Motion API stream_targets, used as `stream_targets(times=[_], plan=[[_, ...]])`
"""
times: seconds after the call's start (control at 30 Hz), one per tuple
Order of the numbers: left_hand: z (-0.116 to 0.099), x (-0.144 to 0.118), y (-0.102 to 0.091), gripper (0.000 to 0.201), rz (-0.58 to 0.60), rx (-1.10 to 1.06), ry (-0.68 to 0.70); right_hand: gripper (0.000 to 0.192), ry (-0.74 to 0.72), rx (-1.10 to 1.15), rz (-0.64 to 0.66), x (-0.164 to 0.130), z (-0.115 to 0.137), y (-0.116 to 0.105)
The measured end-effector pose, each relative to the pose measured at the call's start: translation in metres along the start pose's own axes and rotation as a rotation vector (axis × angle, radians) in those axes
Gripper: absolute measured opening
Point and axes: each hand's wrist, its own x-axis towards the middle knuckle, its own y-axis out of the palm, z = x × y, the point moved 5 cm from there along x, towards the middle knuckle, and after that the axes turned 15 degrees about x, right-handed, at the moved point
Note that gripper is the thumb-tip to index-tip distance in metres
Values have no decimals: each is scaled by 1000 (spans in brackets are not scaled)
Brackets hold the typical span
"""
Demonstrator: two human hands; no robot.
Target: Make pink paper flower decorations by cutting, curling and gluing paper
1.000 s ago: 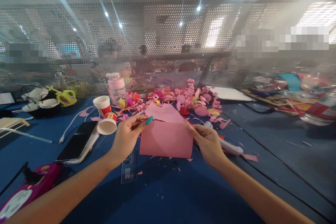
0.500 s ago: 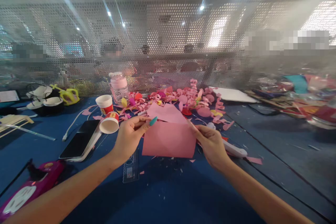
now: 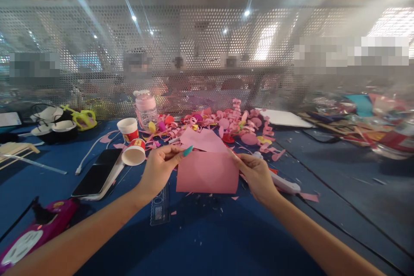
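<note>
A rectangular sheet of pink paper (image 3: 207,174) is held up over the blue table, its upper edge between my two hands. My left hand (image 3: 160,167) pinches its upper left corner, a teal-nailed thumb on top. At the upper right corner, my right hand (image 3: 257,177) grips it between thumb and fingers. Just behind the sheet lie lighter pink paper pieces (image 3: 203,139). Beyond them is a heap of pink paper cutouts (image 3: 249,138) and curled strips. Below my left hand lies a clear ruler (image 3: 160,211), partly hidden.
Left stand stacked paper cups (image 3: 127,128), a tipped cup (image 3: 134,155), a phone (image 3: 97,172), and a purple power strip (image 3: 42,224). A pink-topped bottle (image 3: 145,105) stands behind. A white corded tool (image 3: 286,182) lies right. Perforated metal panel (image 3: 200,39) bounds the back.
The view has shifted slightly. My right hand has come a little closer to the left, and the pink sheet looks slightly narrower. Both hands keep their hold on it.
</note>
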Motion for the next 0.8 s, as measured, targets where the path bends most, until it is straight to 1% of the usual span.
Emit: stream_targets(times=[0.1, 0.23, 0.3, 0.37, 0.4, 0.47, 0.53, 0.57, 0.67, 0.8], plan=[[4, 3, 1, 19, -8, -17, 5, 42, -14, -2, 20, 1, 1, 1], [4, 9, -1, 17, -10, -72, 32, 37, -65, -33, 16, 6, 5, -1], [3, 8, -1, 18, 10, -76, 47, 35, -88, -56, 9, 7, 9, -4], [5, 0, 0, 18, 62, -53, 62, 33, -95, -83, 35, 3, 13, -6], [7, -8, 1, 17, 100, -38, 69, 32, -85, -96, 72, -1, 14, -7], [14, -26, 4, 12, 189, -30, 82, 27, -24, -120, 206, -15, 13, -6], [23, -46, 4, 7, 219, 13, 114, 21, 69, -144, 365, -31, 7, -5], [27, -55, 4, 6, 243, 46, 131, 20, 112, -155, 425, -39, 3, -6], [35, -76, 7, 5, 356, 105, 243, 18, 189, -145, 519, -56, -9, -12], [33, -87, 10, 8, 471, 206, 423, 13, 206, -166, 614, -63, -18, -18]])
